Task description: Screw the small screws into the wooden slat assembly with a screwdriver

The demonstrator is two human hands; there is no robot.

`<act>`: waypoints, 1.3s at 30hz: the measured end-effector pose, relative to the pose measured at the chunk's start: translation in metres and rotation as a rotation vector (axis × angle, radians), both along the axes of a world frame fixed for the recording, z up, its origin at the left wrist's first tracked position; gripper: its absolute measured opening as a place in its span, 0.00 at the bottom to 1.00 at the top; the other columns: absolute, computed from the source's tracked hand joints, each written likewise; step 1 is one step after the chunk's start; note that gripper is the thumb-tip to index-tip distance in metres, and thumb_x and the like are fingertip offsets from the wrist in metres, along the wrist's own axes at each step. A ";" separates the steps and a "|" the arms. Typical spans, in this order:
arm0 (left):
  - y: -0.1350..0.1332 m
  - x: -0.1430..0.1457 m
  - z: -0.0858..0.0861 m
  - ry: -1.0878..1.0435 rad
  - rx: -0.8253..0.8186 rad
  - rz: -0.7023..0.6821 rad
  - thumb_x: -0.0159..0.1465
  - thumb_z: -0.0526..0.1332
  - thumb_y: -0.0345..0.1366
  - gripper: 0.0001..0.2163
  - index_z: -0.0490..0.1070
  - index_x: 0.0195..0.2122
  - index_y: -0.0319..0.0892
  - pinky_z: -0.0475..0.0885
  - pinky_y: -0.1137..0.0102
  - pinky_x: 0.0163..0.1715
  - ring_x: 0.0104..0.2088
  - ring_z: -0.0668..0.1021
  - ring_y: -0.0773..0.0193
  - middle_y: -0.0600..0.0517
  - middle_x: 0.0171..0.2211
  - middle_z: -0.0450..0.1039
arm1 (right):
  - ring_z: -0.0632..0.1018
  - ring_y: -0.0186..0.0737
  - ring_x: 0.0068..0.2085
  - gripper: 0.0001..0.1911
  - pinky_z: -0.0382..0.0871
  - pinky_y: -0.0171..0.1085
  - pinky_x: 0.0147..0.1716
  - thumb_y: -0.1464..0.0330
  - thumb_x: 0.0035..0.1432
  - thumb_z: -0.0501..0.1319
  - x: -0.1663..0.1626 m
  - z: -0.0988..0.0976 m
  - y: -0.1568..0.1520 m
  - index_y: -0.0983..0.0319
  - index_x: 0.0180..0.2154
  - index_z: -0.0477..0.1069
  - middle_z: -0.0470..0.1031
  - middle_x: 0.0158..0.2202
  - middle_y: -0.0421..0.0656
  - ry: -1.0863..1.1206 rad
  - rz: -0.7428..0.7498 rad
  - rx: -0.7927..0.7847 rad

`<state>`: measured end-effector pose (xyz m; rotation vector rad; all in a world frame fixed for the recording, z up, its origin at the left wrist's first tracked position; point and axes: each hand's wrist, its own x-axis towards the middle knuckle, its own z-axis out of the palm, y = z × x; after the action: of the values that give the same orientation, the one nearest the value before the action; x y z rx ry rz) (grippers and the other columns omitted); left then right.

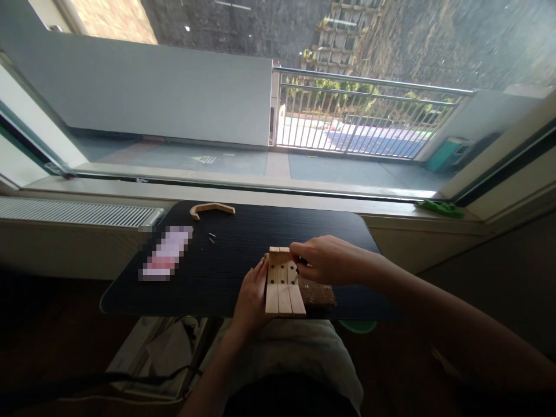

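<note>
- Bracing the wood (pixel 284 298) along its left side in the head view: left hand (pixel 252 292), finger closure not discernible.
- Right hand (pixel 325 260), nearer the right column of holes (pixel 292 267): fingers curled close together — whether they hold anything cannot be told.
- Long axis of the wood: running away from the table's (pixel 243 243) near edge.
- Brown block (pixel 321 295): just right of the wood — open room lies left, toward the metal bits (pixel 212 236).

Room beyond slats (pixel 284 296), probable brick (pixel 320 294) rightward
</note>
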<state>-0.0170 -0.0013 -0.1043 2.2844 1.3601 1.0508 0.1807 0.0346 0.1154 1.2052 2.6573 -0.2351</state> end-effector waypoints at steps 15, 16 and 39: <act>0.000 0.000 0.001 0.000 0.015 -0.001 0.60 0.60 0.36 0.37 0.50 0.70 0.35 0.65 0.45 0.61 0.65 0.67 0.42 0.32 0.66 0.61 | 0.72 0.38 0.28 0.11 0.49 0.37 0.25 0.64 0.66 0.52 0.004 -0.009 0.005 0.60 0.42 0.70 0.78 0.32 0.44 0.001 -0.002 -0.048; 0.000 0.000 0.001 -0.002 0.017 0.004 0.60 0.60 0.36 0.37 0.50 0.70 0.35 0.65 0.45 0.61 0.65 0.67 0.42 0.32 0.66 0.62 | 0.71 0.38 0.27 0.11 0.49 0.37 0.24 0.64 0.66 0.52 0.004 -0.009 0.005 0.61 0.42 0.70 0.78 0.32 0.44 -0.002 -0.001 -0.047; -0.003 0.000 0.006 -0.003 -0.044 0.002 0.61 0.59 0.38 0.37 0.50 0.70 0.36 0.63 0.47 0.63 0.66 0.65 0.43 0.34 0.67 0.60 | 0.67 0.34 0.25 0.08 0.48 0.36 0.25 0.66 0.65 0.54 0.013 -0.023 0.010 0.60 0.38 0.70 0.75 0.28 0.41 0.146 -0.054 0.009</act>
<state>-0.0168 -0.0040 -0.0980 2.2495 1.3711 1.0139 0.1933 0.0445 0.0928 1.3113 2.7534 -0.3328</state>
